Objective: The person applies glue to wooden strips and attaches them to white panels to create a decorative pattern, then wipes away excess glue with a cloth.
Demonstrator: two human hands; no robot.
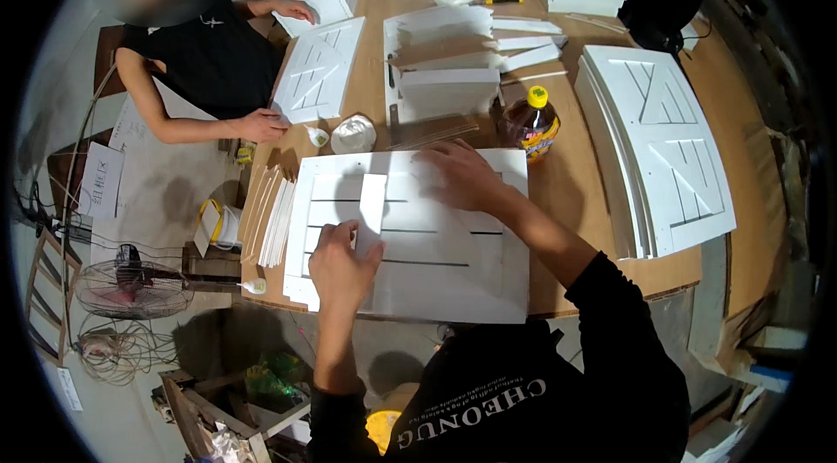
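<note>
Although the slotted white panel (445, 293) reaches the near edge of the surface (562, 241), bare room lies right of it, before the stacked panels (660, 145). Over that panel, the left hand (343, 262) has its grip pinched on a white strip (372, 200); near its far edge, the right hand (464, 177) is blurred, its grip unreadable.

Brown table (571, 241): slotted white panel (436, 247), stacked panels (656, 153), bottle (532, 127), thin strips (277, 217).
</note>
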